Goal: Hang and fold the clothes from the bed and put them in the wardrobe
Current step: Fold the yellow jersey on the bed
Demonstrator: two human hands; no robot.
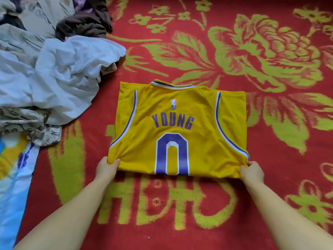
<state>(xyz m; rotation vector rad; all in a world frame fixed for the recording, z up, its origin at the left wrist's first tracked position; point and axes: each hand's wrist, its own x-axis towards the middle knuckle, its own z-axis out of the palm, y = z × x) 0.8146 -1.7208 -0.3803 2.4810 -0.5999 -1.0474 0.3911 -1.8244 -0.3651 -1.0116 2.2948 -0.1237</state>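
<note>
A yellow basketball jersey (201,114) with purple lettering "YOUNG" and a large 0 lies back-up on the red and green floral bedspread (270,159), its lower part folded under. My left hand (106,168) pinches the jersey's near left corner. My right hand (252,171) pinches the near right corner. The cloth is pulled taut between the two hands.
A heap of unfolded clothes lies at the left: a pale blue-white garment (59,76), patterned beige cloth (27,123) and a dark brown piece (84,22). A blue and yellow printed sheet (12,177) runs along the left edge.
</note>
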